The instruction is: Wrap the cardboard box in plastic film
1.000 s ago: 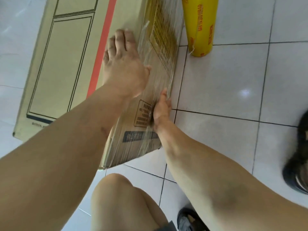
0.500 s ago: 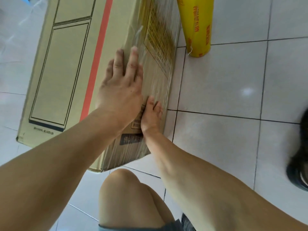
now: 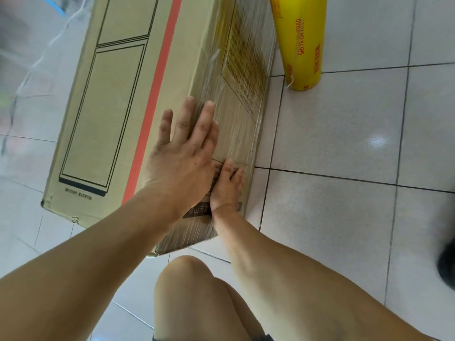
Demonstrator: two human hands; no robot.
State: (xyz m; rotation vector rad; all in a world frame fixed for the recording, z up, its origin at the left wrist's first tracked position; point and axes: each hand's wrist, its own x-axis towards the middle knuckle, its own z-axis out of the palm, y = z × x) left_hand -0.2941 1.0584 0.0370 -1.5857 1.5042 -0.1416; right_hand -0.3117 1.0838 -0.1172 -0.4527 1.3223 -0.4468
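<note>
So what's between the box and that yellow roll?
Only bare floor tile, a narrow strip in the head view; the box and roll stand apart.

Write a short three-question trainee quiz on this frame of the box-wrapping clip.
1. True or false: both hands lie flat on the cardboard box.
2. Where is the yellow film roll? A) in the right hand B) standing on the floor beside the box C) on top of the box
3. Fill in: the box side under the right hand is covered with ____.

Key: 1 true, left hand included; 2 B; 3 plastic film.
</note>
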